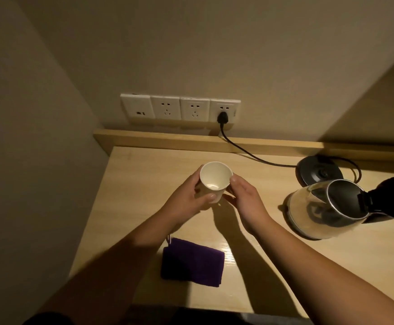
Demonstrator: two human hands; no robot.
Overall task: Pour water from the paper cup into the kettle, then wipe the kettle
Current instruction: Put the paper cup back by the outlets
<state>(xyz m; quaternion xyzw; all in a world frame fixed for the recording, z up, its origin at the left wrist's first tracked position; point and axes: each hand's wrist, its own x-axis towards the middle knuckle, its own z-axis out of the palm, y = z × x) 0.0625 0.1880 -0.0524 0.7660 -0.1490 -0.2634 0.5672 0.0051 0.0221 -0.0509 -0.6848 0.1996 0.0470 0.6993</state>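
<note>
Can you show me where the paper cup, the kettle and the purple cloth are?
paper cup (214, 178): head view, inside wall.
kettle (308, 207): head view, glass side.
purple cloth (192, 262): head view, middle of folded top.

Dim warm light; beige walls meet in a corner left of the socket strip, light wooden desk below it.

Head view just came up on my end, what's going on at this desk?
A person holds a white paper cup between both hands, left hand and right hand, above the wooden desk. Whether the cup holds water cannot be told. The glass kettle sits to the right with its lid open, off its black base, whose cord runs to the wall socket. A folded purple cloth lies untouched nearer the person.
</note>
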